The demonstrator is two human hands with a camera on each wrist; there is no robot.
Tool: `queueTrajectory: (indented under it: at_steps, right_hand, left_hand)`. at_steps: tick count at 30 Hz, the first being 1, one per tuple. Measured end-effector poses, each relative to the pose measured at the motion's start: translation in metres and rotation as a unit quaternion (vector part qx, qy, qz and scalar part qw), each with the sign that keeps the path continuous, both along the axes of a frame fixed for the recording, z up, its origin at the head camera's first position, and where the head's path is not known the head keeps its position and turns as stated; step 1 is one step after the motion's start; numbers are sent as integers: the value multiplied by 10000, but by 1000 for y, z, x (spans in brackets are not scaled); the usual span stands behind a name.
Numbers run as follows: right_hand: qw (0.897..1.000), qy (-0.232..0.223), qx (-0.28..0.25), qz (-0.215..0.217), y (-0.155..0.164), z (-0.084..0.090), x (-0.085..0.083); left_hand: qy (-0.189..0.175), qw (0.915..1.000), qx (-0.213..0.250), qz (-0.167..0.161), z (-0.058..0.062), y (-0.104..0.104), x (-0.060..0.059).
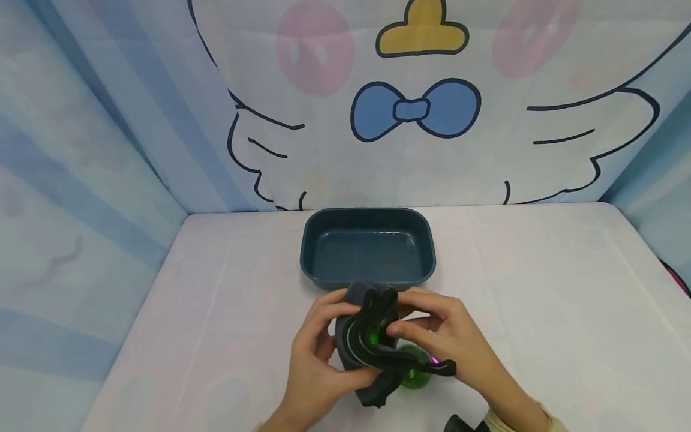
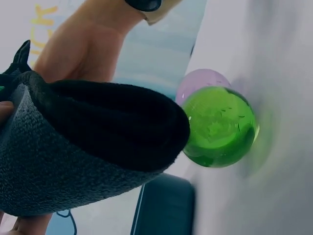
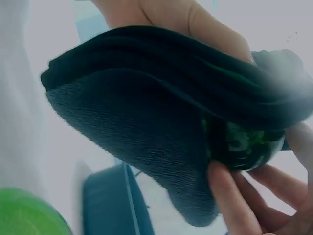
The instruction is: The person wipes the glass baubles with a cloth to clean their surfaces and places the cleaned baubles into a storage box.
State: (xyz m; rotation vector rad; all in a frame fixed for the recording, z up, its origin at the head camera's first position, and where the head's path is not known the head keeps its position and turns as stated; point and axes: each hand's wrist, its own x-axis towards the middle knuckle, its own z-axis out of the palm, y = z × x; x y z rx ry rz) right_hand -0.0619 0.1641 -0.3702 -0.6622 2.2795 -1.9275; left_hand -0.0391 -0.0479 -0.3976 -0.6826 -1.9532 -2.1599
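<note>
A dark grey towel-like cloth (image 1: pixel 358 345), folded in layers with black edges, is up above the near part of the table. My left hand (image 1: pixel 315 360) grips its left side, thumb in front and fingers behind. On the other side, my right hand (image 1: pixel 439 330) holds a clear green ball (image 3: pixel 242 147) against the cloth, which partly covers it. A second green ball (image 2: pixel 220 127) rests on the table beneath, partly hidden by the cloth in the head view. Behind that one shows a pale purple ball (image 2: pixel 200 81).
A dark blue rectangular tray (image 1: pixel 367 279) stands on the white-covered table (image 1: pixel 243 288), just beyond the hands. A printed curtain (image 1: pixel 415 168) hangs along the table's back edge. A dark object (image 1: pixel 459 424) shows at the bottom edge near the right sleeve.
</note>
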Motion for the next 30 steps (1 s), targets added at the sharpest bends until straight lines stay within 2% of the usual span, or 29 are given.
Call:
queueTrajectory:
  at_steps: [1, 4, 8, 11, 16, 20, 24, 27, 30]
  right_hand:
    - [10000, -26, 15, 8, 0, 1, 0]
    - [9992, 326, 7, 228, 2, 3, -1]
    - [9944, 761, -157, 717, 6, 5, -4]
    - [9920, 838, -154, 929, 8, 4, -5]
    - [9942, 758, -135, 755, 6, 1, -4]
    - [9977, 392, -251, 495, 3, -2, -2]
    - [9995, 145, -114, 275, 0, -1, 1]
    - [9985, 412, 1, 347, 1, 2, 0]
    - [9946, 808, 112, 649, 4, 3, -3]
  left_hand:
    - [2, 10000, 31, 3, 0, 0, 0]
    - [35, 9999, 144, 37, 0, -1, -1]
    - [158, 9996, 239, 42, -1, -2, -1]
    - [237, 9994, 259, -14, -1, -3, -1]
    - [282, 9992, 261, -83, -2, -2, -1]
    - [277, 9995, 162, -68, -4, -2, -1]
    - [220, 9997, 118, -27, -3, -2, -1]
    - [181, 9997, 180, -10, -3, -3, -2]
    - [155, 9996, 252, -9, -3, -3, -3]
